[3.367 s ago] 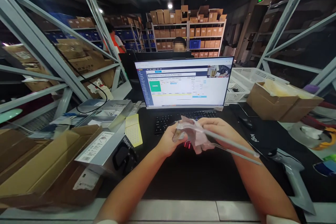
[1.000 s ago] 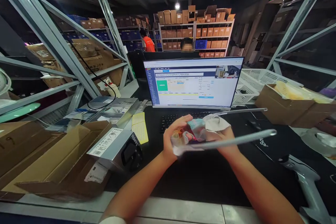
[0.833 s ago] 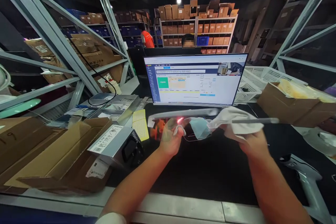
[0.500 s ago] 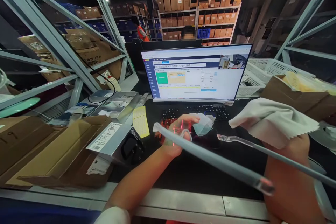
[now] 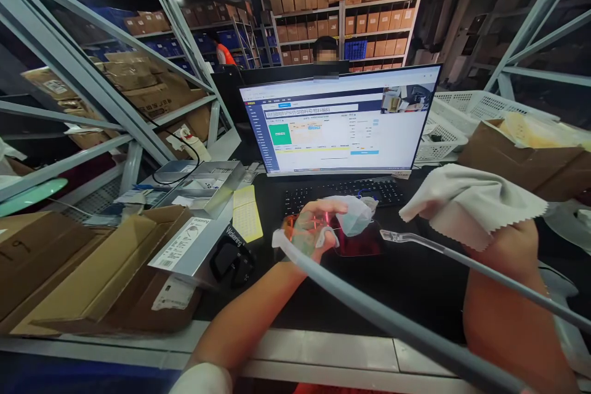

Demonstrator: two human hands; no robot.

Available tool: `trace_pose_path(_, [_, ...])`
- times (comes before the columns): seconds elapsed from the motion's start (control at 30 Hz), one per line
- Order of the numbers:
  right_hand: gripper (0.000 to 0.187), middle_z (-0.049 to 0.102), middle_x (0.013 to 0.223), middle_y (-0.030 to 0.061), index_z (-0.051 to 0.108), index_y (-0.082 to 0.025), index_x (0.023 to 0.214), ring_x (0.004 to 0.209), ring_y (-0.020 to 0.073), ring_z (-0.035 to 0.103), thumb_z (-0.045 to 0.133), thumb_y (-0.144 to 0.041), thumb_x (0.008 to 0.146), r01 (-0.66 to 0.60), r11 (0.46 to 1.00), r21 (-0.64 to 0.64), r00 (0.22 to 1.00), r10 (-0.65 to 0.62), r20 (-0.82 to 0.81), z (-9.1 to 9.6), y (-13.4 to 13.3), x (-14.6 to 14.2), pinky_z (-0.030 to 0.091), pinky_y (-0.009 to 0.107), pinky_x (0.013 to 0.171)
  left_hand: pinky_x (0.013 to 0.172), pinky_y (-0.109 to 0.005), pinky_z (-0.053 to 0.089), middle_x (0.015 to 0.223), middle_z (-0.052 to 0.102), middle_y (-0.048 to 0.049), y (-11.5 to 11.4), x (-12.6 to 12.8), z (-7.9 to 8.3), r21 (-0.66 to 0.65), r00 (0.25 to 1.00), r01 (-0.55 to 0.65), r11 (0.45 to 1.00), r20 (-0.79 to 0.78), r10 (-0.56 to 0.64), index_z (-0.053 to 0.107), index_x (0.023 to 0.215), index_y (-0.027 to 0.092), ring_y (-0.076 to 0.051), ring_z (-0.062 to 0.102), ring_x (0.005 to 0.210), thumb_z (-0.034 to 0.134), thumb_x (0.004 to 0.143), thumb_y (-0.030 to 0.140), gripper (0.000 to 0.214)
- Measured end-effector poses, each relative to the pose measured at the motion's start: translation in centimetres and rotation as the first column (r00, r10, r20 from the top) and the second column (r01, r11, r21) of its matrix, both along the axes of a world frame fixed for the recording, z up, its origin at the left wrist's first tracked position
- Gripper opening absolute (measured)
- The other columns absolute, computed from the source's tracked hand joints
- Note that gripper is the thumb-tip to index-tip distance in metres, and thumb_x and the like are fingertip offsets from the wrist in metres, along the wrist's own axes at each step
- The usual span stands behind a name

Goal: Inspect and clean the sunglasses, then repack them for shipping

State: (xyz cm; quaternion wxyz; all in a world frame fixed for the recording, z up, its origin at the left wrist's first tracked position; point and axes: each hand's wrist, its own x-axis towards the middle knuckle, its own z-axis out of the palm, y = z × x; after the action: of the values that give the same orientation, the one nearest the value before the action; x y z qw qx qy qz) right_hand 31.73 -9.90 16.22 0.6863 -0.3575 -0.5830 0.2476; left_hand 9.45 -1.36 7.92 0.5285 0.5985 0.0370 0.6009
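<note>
My left hand (image 5: 310, 233) is closed on the front of a pair of glasses (image 5: 355, 240) with reddish lenses, low over the black desk mat (image 5: 369, 295). Red light falls on its fingers. A pale blue cloth piece (image 5: 353, 212) lies bunched against the same hand. The two translucent grey temples (image 5: 462, 261) stick out toward me and to the right. My right hand (image 5: 508, 252) is raised at the right, draped by a light grey cleaning cloth (image 5: 471, 203) that it holds; its fingers are hidden beneath the cloth.
A monitor (image 5: 341, 120) and keyboard (image 5: 341, 191) stand behind my hands. A silver box (image 5: 194, 246) and open cardboard boxes (image 5: 92, 277) are left, a yellow label sheet (image 5: 247, 212) beside them. A carton (image 5: 517, 148) and white baskets (image 5: 443, 129) are right. A person (image 5: 325, 49) sits behind the monitor.
My right hand pulled the grey cloth off the glasses and away to the right. The glasses turned so their temples point toward me. My left hand sank slightly toward the mat.
</note>
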Motion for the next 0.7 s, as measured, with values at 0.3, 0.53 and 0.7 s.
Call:
trace_pose_path(0.3, [0.028,0.069,0.076,0.0117,0.075,-0.017,0.077,0.072,0.0284,0.070,0.058,-0.033,0.093,-0.010,0.999,0.046,0.994,0.005,0.110,-0.3,0.1,0.4,0.055,0.041,0.063,0.104,-0.037,0.047,0.107,0.070,-0.0021,-0.5,0.0,0.4,-0.240,0.987,0.162,0.957,0.057,-0.153,0.068,0.107,0.029,-0.018,0.064,0.108,0.076,0.082,0.048,0.032])
trace_pose_path(0.53, [0.019,0.073,0.077,0.0067,0.076,-0.025,0.091,0.066,0.0251,0.070,0.066,-0.040,0.091,-0.032,0.995,0.098,0.997,0.024,0.073,-0.5,0.5,0.8,0.054,0.036,0.057,0.095,-0.034,0.050,0.103,0.069,-0.0004,-1.0,-0.1,0.8,-0.446,0.945,0.327,0.833,0.179,-0.275,0.070,0.104,0.031,-0.017,0.064,0.104,0.080,0.079,0.046,0.031])
trace_pose_path(0.7, [0.031,0.074,0.077,0.0129,0.076,-0.019,0.086,0.069,0.0291,0.070,0.061,-0.045,0.093,-0.005,0.997,0.083,0.988,-0.008,0.153,0.1,0.2,0.6,0.053,0.040,0.057,0.092,-0.039,0.053,0.102,0.068,-0.0015,-1.5,-0.2,1.5,-0.533,0.928,0.370,0.761,0.182,-0.325,0.069,0.102,0.029,-0.020,0.066,0.099,0.079,0.079,0.049,0.032])
